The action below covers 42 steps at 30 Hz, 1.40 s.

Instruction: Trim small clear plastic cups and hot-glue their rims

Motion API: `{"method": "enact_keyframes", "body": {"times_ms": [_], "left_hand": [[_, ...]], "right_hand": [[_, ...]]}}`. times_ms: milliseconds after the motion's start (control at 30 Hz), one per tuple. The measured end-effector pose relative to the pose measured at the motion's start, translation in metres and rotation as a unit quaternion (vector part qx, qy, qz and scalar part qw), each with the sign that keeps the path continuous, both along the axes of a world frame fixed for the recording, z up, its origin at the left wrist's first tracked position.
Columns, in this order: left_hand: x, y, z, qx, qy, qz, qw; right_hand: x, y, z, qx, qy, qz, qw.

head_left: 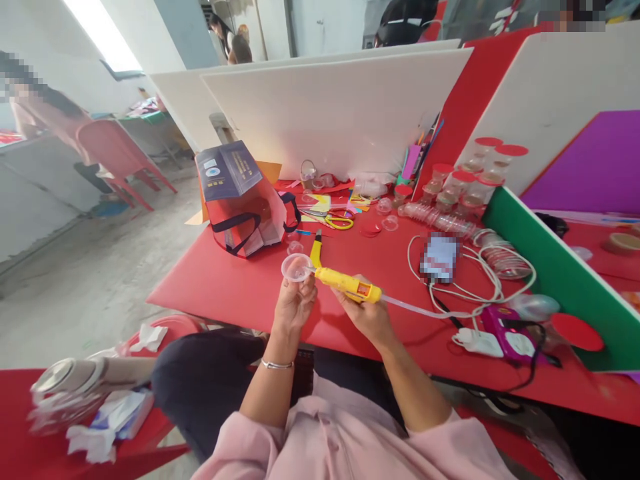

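My left hand (295, 301) is closed on a small clear plastic cup (296, 268), holding it up over the table's front part. In my right hand (364, 315) is a yellow hot glue gun (345, 283), its nozzle reaching the cup's right rim. A long clear glue stick (407, 305) sticks out of the gun's rear. Just behind the cup lie a yellow-handled utility knife (316, 249) and another small clear cup (295, 247). Whether glue is coming out is too small to tell.
The red table (200, 283) carries a bag (245, 200) at left and scissors (333, 219) behind. To the right are a phone (440, 257), tangled white cables, a purple power strip (515, 333), stacked clear cups (440, 220) and red-lidded jars (463, 183). A green divider (560, 267) bounds that side.
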<state>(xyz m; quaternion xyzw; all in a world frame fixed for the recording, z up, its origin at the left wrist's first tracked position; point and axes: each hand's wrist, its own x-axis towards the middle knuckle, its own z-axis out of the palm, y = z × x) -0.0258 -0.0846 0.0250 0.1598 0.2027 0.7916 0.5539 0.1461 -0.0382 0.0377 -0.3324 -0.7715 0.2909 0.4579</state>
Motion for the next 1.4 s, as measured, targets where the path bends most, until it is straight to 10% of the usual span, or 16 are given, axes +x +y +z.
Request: {"method": "enact_keyframes", "body": {"times_ms": [1400], "left_hand": [[0.009,0.005,-0.012,-0.028,-0.050,-0.042,0.997]], "right_hand": [[0.003,-0.004,-0.021,0.138,-0.029,-0.056,0.988]]}}
